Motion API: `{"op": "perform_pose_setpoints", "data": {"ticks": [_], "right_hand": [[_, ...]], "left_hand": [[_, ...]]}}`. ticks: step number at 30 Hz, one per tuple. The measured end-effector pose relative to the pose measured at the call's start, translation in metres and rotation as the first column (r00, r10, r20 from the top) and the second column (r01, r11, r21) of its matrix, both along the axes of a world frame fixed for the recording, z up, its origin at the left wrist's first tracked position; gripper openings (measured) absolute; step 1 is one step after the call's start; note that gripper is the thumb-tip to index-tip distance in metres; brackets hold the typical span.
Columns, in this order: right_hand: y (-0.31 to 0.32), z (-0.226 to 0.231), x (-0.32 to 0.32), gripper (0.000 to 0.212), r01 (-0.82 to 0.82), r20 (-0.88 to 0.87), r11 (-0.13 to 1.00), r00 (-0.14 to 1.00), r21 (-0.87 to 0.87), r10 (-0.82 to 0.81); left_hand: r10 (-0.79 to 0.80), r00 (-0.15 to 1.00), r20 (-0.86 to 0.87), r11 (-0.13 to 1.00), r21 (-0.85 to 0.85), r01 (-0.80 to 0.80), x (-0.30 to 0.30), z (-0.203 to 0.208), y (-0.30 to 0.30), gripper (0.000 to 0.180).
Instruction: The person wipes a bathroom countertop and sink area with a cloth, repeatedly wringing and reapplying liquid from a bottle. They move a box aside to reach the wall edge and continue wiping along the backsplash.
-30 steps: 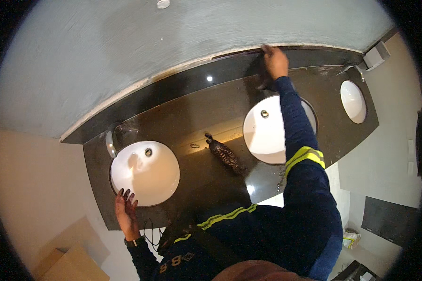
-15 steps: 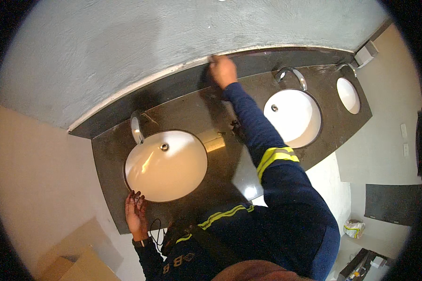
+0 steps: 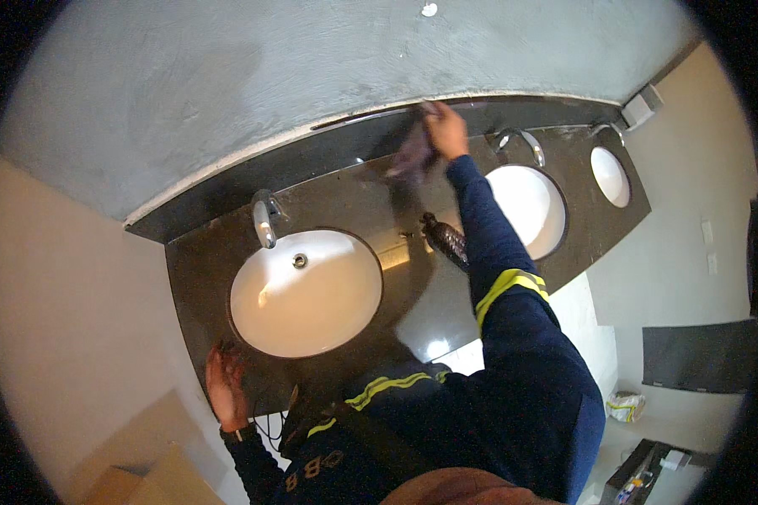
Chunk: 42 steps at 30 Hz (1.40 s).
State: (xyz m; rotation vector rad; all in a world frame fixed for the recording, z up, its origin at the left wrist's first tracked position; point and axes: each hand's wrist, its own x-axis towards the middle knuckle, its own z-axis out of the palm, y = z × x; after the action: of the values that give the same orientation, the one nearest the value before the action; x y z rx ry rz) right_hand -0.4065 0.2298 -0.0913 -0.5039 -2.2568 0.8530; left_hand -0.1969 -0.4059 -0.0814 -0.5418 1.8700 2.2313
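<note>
My right hand (image 3: 448,132) reaches to the back of the dark countertop (image 3: 328,198) and is closed on a purplish-brown cloth (image 3: 414,156). The cloth hangs below the fingers, against the dark backsplash (image 3: 253,181) near its top edge; motion smears it. At the front left corner of the counter, my left hand (image 3: 226,383) is open, with stained fingers stretched out beside the nearer white basin (image 3: 307,324). A dark textured bottle (image 3: 446,238) is near my right forearm, partly covered by the sleeve.
A chrome faucet (image 3: 264,220) rises behind the near basin. Farther right are a middle basin (image 3: 535,202), its curved faucet (image 3: 532,147) and a small far basin (image 3: 611,178). A grey wall (image 3: 312,67) borders the backsplash. Cardboard (image 3: 156,480) shows at lower left.
My right hand has moved right along the backsplash, and the cloth now shows clearly. My left hand has shifted left and away from the basin rim. The view has shifted slightly.
</note>
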Motion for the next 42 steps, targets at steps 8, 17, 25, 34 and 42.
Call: {"op": "perform_pose_setpoints", "data": {"ticks": [8,17,25,34,42], "right_hand": [[0.184,-0.042,0.005,0.035,0.277,-0.026,0.932,0.960,0.235,-0.279],[0.051,-0.040,-0.020,0.036,0.226,-0.032,0.948,0.974,0.224,-0.225],[-0.171,-0.019,-0.055,0.035,-0.133,-0.004,0.974,0.991,0.184,0.136],[-0.063,-0.023,-0.037,0.031,-0.058,0.037,0.948,0.998,0.312,0.049],[0.059,-0.018,-0.023,0.034,0.123,0.090,0.898,0.980,0.423,-0.177]], "left_hand": [[0.152,0.987,0.046,0.985,-0.087,-0.148,0.045,-0.001,-0.010,0.056],[0.071,0.990,0.119,0.997,-0.036,-0.067,0.000,-0.023,-0.026,0.046],[0.021,0.995,0.100,0.999,0.024,-0.024,-0.018,-0.016,-0.040,0.044],[-0.031,0.997,0.076,0.995,-0.089,0.037,-0.023,-0.005,-0.018,0.051],[0.068,0.990,0.121,0.997,-0.056,-0.062,0.010,-0.014,-0.031,0.055]]}}
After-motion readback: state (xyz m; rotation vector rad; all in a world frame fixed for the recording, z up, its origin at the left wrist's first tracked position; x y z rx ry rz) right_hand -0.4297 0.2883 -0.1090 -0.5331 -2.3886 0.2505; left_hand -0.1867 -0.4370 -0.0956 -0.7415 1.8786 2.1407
